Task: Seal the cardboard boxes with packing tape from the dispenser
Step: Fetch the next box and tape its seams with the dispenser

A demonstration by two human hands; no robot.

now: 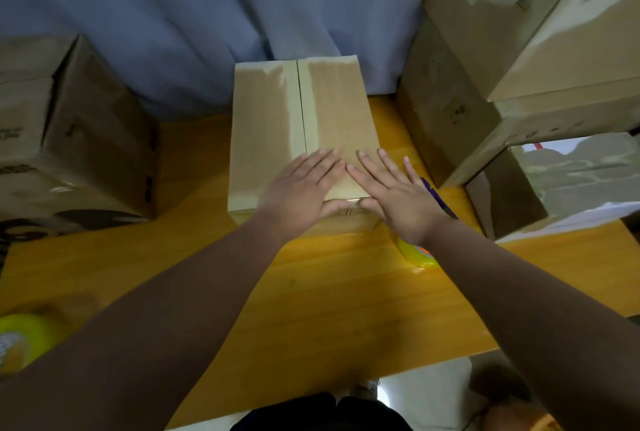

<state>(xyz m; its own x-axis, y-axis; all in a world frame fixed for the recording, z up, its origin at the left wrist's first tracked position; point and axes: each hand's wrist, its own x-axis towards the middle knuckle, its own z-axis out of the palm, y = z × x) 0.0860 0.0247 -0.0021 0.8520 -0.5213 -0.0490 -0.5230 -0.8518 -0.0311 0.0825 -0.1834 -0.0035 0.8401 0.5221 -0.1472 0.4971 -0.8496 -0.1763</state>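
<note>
- The box (pixel 273 126) is sitting on the table (pixel 329 292) at 12 o'clock from the person, with its long axis and its lid seam (pixel 302 101) both running from 6 to 12
- Both hands are pressing flat on the near end of the lid, holding nothing
- The left hand (pixel 301 188) is lying over the near end of the seam, fingers straight and pointing towards 1 o'clock
- The right hand (pixel 394 191) is lying just at its 3 o'clock, fingers straight, spread and pointing towards 11, so the two index tips are almost meeting
- Both thumbs are dropping over the near edge onto the front face, where a glossy strip is showing (probably tape, though it is too blurred to be sure)
- The dispenser (pixel 419 256) is lying on the table at 5 o'clock of the right hand, touching or just beside the box's near right corner and half hidden under that wrist
- The right hand is therefore much the nearer one, and picking up the dispenser is likely calling for only a short pull back towards 5, while the left is staying free to steady the lid
- Both forearms are reaching forward and converging on the box, wrists low
- A spare roll (pixel 24 340) is sitting at 8 o'clock, and more boxes are standing at 9 (pixel 69 126) and 2 (pixel 467 91)
</note>
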